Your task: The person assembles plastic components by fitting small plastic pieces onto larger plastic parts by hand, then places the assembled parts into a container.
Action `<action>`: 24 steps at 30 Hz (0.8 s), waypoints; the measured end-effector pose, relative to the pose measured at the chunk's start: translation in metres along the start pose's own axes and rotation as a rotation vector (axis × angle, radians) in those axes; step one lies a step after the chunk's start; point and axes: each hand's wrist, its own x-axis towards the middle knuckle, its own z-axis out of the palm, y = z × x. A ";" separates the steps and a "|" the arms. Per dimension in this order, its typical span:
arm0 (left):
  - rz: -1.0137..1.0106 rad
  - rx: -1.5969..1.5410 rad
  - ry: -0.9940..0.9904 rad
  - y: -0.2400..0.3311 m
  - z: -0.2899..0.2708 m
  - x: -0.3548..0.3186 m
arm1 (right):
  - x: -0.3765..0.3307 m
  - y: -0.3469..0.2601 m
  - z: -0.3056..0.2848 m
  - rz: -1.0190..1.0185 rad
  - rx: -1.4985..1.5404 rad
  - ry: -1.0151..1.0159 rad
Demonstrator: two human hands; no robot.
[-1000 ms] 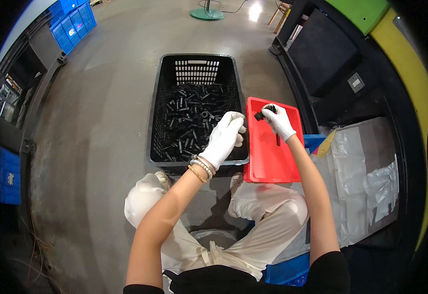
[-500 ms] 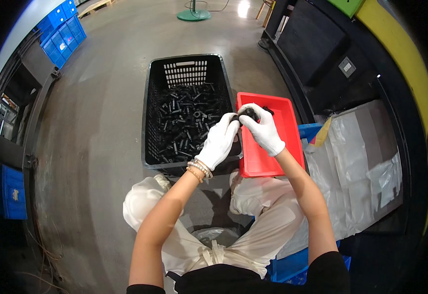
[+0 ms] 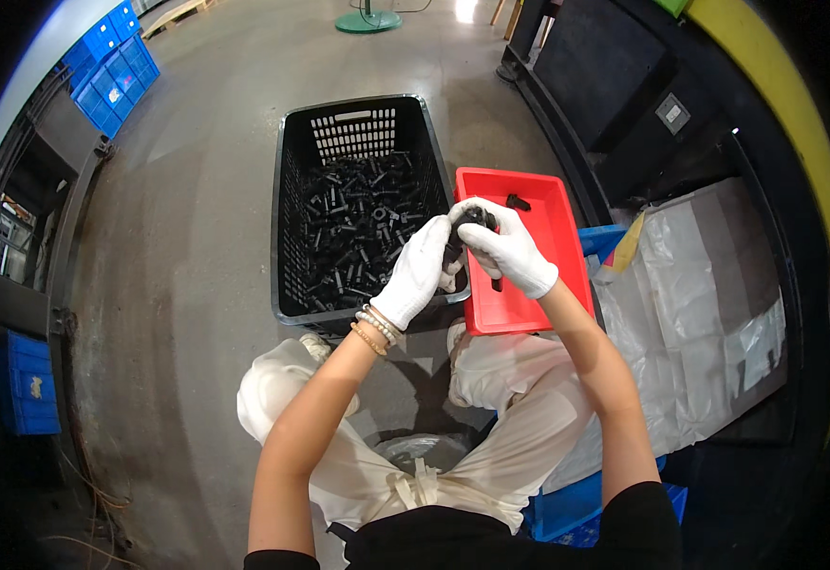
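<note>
My white-gloved left hand [image 3: 417,273] and right hand [image 3: 513,251] meet above the gap between a black crate and a red tray. Between their curled fingers is a small cluster of black bolts [image 3: 474,220], partly covered by the gloves. The black perforated crate [image 3: 280,237] holds a heap of similar black bolts [image 3: 353,233]. In the shallow red tray [image 3: 540,318] a single black bolt [image 3: 518,202] lies near the far edge. Another dark piece [image 3: 497,284] shows just below my right hand; I cannot tell whether it is held or lying in the tray.
Crumpled plastic sheeting [image 3: 671,323] covers a surface on my right, beside black machinery [image 3: 614,85]. Blue bins [image 3: 116,85] stand at the far left, with another blue bin [image 3: 30,385] nearer. A green round base [image 3: 367,22] is on the floor ahead.
My fingers have shifted around the black bolts, and the right hand sits slightly lower against the tray. A bolt near the tray's far edge now shows more fully. The view has tilted slightly.
</note>
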 end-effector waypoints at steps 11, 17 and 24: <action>0.069 -0.018 -0.004 -0.008 -0.001 -0.002 | 0.003 0.003 0.004 0.029 0.023 0.039; 0.195 0.119 0.121 -0.043 -0.009 0.012 | 0.008 0.013 0.008 -0.057 -0.146 0.066; -0.022 -0.080 0.073 -0.014 0.000 0.000 | 0.006 0.010 0.002 -0.057 -0.135 -0.016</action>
